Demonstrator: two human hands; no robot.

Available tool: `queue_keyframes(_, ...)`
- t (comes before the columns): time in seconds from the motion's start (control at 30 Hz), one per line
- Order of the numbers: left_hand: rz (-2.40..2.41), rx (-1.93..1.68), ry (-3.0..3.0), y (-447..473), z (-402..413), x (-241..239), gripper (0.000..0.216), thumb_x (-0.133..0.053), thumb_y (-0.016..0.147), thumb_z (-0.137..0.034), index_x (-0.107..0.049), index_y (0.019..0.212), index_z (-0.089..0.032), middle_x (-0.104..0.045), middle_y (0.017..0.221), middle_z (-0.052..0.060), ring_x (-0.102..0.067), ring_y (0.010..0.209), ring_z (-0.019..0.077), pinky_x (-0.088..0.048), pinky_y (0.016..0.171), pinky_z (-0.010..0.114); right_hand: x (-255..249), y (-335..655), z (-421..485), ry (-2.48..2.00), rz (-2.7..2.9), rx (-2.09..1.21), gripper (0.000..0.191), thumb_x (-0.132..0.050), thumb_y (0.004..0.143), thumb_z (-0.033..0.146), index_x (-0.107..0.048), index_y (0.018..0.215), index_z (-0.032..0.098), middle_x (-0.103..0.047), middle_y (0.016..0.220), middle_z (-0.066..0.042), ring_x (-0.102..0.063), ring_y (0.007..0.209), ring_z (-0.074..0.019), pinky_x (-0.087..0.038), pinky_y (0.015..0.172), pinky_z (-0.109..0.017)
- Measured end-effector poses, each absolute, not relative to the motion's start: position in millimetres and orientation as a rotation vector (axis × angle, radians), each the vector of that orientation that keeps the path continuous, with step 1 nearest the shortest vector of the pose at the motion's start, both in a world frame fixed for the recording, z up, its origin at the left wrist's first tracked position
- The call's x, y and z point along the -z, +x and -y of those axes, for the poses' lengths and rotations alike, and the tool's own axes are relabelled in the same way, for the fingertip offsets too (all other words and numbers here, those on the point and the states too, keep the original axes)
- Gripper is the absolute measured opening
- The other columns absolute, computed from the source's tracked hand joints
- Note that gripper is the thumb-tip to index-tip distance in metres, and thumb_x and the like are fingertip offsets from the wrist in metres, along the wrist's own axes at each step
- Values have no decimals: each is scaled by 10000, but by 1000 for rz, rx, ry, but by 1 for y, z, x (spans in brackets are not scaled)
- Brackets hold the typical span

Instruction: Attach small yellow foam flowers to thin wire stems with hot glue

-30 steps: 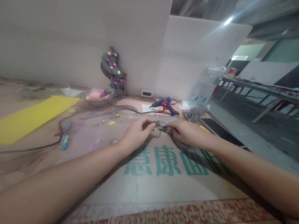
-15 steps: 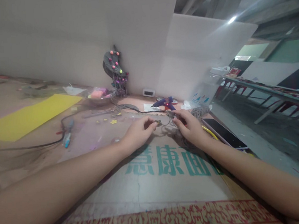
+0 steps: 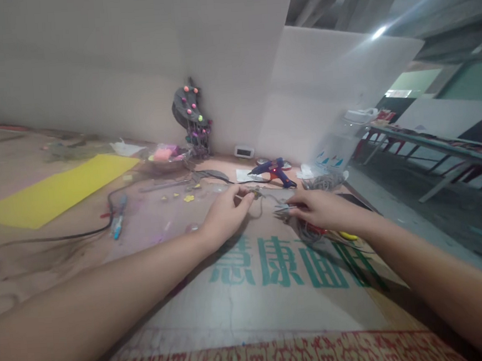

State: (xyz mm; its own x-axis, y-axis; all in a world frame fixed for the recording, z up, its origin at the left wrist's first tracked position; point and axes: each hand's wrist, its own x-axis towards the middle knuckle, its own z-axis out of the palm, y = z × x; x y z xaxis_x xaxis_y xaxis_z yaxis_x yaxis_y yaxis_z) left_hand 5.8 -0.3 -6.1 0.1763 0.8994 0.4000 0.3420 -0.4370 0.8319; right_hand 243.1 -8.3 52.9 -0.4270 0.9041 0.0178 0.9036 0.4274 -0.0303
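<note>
My left hand (image 3: 227, 214) is closed in a pinch on one end of a thin grey wire (image 3: 267, 196) above a flattened cardboard sheet (image 3: 274, 289) printed with green characters. My right hand (image 3: 322, 210) is closed around small pliers (image 3: 284, 209) whose metal jaws point left toward the wire. A red and yellow handle (image 3: 347, 235) shows under that hand. The two hands are a short way apart, with the wire running between them.
A blue glue gun (image 3: 274, 169) lies behind the hands, beside a coil of wire (image 3: 322, 182). A dark ornament with coloured beads (image 3: 191, 117) stands at the wall. Left lie a yellow sheet (image 3: 58, 189), a black cable (image 3: 62, 236) and a blue pen (image 3: 118, 226).
My right hand has drawn back to the right and slightly down with the pliers, widening the gap to the left hand. The left hand stays pinched on the wire.
</note>
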Motion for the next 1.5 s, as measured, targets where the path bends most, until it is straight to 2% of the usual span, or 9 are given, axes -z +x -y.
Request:
queue_keyframes(0.13,-1140,-1233,1886,6,-1,7,208,-503,880,-366,-586,855,-177,-648,803,8,-584,730,154,-421,668,267,-79,244,22,-1428,2678,-220,275,-518,898,393,-696,1057,256,-720,973,-45,-651,819,-223,-481,695,-320)
queue_keyframes(0.2,-1115,-1210,1905,6,-1,7,215,-511,874,-373,-585,829,-175,-650,803,11,-584,745,158,-423,678,268,-78,241,24,-1308,2538,-87,298,-497,917,380,-669,1122,249,-702,1010,-62,-639,875,-230,-489,744,-338)
queue_keyframes(0.33,-1103,-1177,1930,6,1,6,230,-513,875,-383,-594,830,-173,-654,805,11,-579,745,160,-425,691,272,-48,234,16,-1193,2250,391,345,-468,942,325,-594,1243,214,-658,994,-108,-608,927,-253,-479,801,-378)
queue_keyframes(0.43,-1083,-1182,1951,6,3,5,198,-505,883,-341,-602,850,-172,-658,826,12,-576,747,152,-425,690,266,-20,234,6,-1114,2262,430,364,-437,955,291,-554,1288,203,-647,1037,-123,-597,966,-258,-484,824,-388)
queue_keyframes(0.57,-1076,-1189,1980,5,4,5,167,-497,888,-304,-602,871,-174,-658,838,12,-571,743,150,-422,681,262,-5,236,1,-1060,2281,427,368,-452,948,270,-544,1300,212,-648,1059,-117,-593,991,-252,-485,854,-397)
queue_keyframes(0.87,-1085,-1186,2027,6,3,7,177,-489,889,-311,-609,872,-182,-668,850,25,-591,789,173,-431,725,288,-5,235,0,-999,2328,532,372,-453,946,222,-530,1310,206,-655,1132,-115,-584,1044,-248,-464,890,-409)
queue_keyframes(1.1,-1100,-1192,2019,6,2,8,191,-493,874,-330,-609,864,-178,-667,840,25,-585,770,172,-428,708,283,-3,235,1,-958,2341,556,332,-457,945,235,-562,1257,187,-673,1008,-112,-602,945,-240,-477,815,-384)
queue_keyframes(1.5,-1097,-1192,2019,7,2,8,199,-500,879,-338,-607,849,-174,-659,812,16,-575,737,161,-426,697,278,-3,233,3,-929,2354,574,312,-464,940,231,-575,1227,182,-670,1040,-116,-603,981,-246,-490,812,-389)
